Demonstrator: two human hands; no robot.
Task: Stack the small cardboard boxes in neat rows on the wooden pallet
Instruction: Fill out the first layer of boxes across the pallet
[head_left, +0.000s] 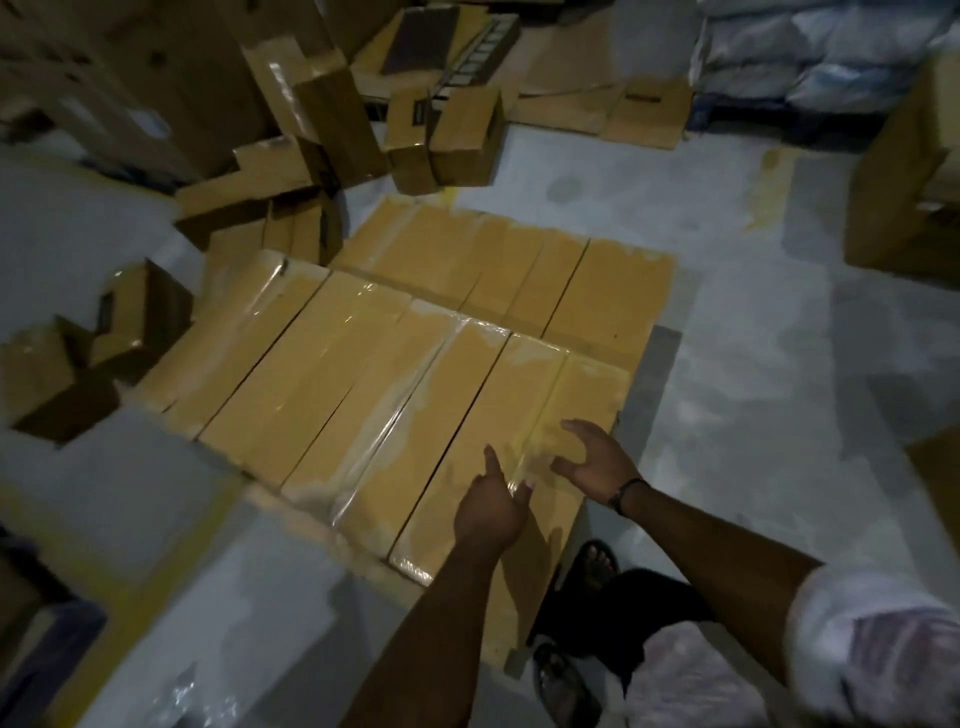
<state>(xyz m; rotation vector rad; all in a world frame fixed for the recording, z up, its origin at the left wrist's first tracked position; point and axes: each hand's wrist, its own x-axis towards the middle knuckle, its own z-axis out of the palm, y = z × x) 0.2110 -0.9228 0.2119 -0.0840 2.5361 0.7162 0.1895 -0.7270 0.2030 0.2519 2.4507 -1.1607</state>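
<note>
Long tan cardboard boxes sealed with clear tape lie side by side in two rows, a near row (363, 395) and a far row (519, 270). The pallet beneath them is hidden. My left hand (491, 506) hovers with relaxed fingers over the near end of the rightmost boxes. My right hand (592, 462) is spread just above the last box on the right (587, 395). Neither hand holds anything.
Loose small boxes lie tumbled at the left (62, 384) and at the back (457, 135), beside flattened cardboard (644, 109). A tall carton (904, 192) stands at the right. White sacks (831, 47) are piled at the back right. My sandalled feet (592, 566) stand at the stack's near corner.
</note>
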